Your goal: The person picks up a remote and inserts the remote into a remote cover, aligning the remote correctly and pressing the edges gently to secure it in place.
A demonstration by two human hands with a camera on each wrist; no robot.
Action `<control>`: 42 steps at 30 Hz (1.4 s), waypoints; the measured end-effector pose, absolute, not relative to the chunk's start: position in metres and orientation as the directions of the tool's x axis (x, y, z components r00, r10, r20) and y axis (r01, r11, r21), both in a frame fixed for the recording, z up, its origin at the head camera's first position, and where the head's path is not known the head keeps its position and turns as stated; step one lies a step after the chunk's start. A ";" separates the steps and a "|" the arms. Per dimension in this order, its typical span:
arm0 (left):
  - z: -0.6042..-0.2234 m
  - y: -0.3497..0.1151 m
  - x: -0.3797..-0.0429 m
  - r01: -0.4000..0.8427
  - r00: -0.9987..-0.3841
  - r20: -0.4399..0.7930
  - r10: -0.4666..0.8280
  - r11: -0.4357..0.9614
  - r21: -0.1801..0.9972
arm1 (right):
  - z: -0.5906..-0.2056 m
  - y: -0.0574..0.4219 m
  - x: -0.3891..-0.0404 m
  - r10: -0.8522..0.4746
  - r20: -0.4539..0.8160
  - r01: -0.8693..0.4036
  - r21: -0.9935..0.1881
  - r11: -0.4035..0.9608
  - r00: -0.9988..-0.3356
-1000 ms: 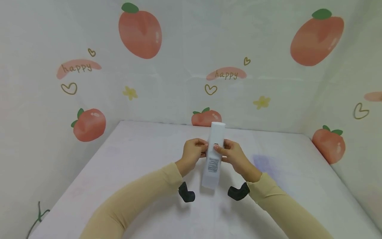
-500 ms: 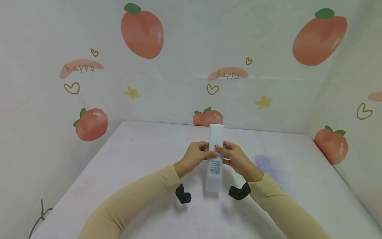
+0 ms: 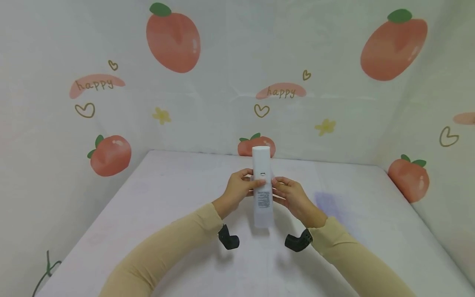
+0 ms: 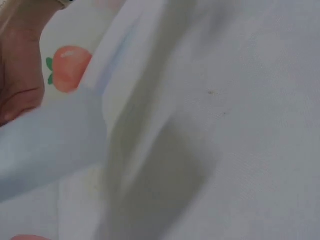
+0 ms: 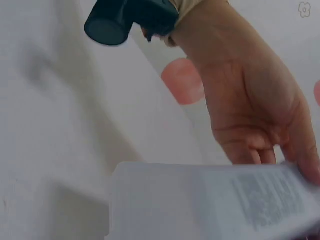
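A long white device [image 3: 262,165] stands nearly upright before me, with a small port, a grey printed label and a translucent lower end. My left hand [image 3: 237,187] grips its left side, thumb laid across the front above the label and fingers behind. In the right wrist view the left hand [image 5: 250,95] shows beyond the device's label side [image 5: 200,200]. My right hand [image 3: 291,196] holds the right edge, thumb tip at the side and fingers curled toward the back. The left wrist view has the device's blurred lower end [image 4: 60,140] with part of the right hand [image 4: 20,75] behind.
The device is held over a white-covered table [image 3: 185,177], its shadow falling below. A white fruit-printed backdrop [image 3: 222,82] rises behind and at both sides. Black wrist cameras, one the left-wrist camera [image 3: 228,238], hang inside the sleeves. A green cord [image 3: 48,270] lies at the left.
The device dipped slightly, then rose and shifted left. My left thumb moved onto its front face, while the right thumb slid from the front to the right edge.
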State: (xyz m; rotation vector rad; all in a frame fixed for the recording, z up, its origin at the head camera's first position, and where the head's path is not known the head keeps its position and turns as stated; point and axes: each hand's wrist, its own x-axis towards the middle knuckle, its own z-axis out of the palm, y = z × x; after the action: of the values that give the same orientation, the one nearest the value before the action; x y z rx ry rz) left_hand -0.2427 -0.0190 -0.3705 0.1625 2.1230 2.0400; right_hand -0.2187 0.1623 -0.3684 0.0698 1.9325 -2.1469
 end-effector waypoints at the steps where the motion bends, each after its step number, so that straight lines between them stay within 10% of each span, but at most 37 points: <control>1: -0.371 -0.019 -0.243 -0.063 -0.973 -0.072 0.221 0.048 0.997 | -0.369 0.160 -0.219 -0.126 -0.194 0.206 -0.974 -0.091 -0.973; 9: -0.372 -0.019 -0.240 -0.130 -0.938 -0.151 0.312 0.087 0.988 | -0.371 0.151 -0.220 0.020 -0.176 0.176 -0.984 -0.018 -0.984; 42: -0.372 -0.019 -0.231 0.010 -0.949 -0.055 0.309 0.207 0.978 | -0.366 0.155 -0.221 -0.195 -0.146 0.139 -0.989 0.049 -0.970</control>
State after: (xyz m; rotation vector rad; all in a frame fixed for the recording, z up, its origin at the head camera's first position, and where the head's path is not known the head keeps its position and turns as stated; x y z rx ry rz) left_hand -0.2313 -0.0192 -0.3718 0.3043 2.2418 1.8145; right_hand -0.2212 0.1551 -0.3664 -0.0574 2.0847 -2.0134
